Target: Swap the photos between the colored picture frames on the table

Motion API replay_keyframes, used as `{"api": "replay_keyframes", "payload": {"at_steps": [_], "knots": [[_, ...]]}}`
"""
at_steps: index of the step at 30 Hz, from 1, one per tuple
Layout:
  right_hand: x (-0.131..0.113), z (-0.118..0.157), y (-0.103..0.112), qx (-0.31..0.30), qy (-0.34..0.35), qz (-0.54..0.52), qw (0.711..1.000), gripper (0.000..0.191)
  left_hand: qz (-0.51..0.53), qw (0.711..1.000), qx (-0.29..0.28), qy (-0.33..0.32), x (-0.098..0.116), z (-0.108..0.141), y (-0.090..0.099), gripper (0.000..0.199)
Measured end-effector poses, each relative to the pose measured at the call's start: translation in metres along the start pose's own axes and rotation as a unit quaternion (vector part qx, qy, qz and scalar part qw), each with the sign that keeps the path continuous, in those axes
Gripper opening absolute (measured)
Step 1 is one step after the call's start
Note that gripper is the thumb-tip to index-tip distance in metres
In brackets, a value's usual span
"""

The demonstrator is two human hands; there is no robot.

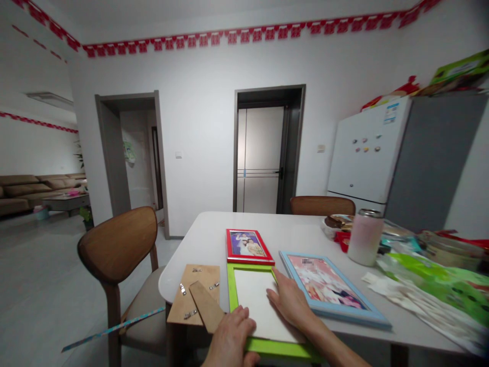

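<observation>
The green frame [233, 290], flat and rectangular with a smooth rim, lies on the white, round-cornered worktop [210, 227], directly below the red frame [250, 246] and left of the blue frame [336, 290]. A plain white sheet [254, 300] sits inside it. The brown backing board [191, 280], with metal clips, lies to its left. My left hand [233, 336] rests on the lower left edge, fingers bent; my right hand [288, 300] lies open across the right side. Lettering is too small to read.
</observation>
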State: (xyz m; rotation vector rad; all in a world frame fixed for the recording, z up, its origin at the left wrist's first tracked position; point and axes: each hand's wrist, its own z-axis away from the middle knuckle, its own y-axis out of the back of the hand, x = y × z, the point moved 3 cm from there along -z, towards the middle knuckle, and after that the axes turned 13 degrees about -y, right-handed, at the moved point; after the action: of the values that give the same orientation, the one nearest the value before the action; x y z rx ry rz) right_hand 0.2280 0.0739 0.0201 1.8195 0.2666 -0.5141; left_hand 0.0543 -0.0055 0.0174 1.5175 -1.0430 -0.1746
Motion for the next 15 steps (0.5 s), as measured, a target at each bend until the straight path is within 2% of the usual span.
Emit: {"api": "replay_keyframes", "payload": {"at_steps": [3, 7, 10, 15], "knots": [[0.001, 0.002, -0.002, -0.014, 0.010, 0.011, 1.000, 0.056, -0.007, 1.000, -0.008, 0.001, -0.004, 0.000, -0.007, 0.052], [0.003, 0.013, 0.001, -0.055, 0.044, -0.020, 0.997, 0.058, -0.029, 0.999, 0.026, 0.003, -0.007, 0.001, -0.011, 0.045], [0.005, 0.025, 0.006, -0.118, 0.062, -0.029, 0.991, 0.061, -0.046, 0.999, 0.026, -0.002, -0.006, 0.003, -0.012, 0.041], [0.006, 0.038, 0.013, -0.215, 0.090, -0.031, 0.972, 0.073, -0.057, 0.998, 0.013, -0.014, -0.005, 0.004, -0.014, 0.045]]}}
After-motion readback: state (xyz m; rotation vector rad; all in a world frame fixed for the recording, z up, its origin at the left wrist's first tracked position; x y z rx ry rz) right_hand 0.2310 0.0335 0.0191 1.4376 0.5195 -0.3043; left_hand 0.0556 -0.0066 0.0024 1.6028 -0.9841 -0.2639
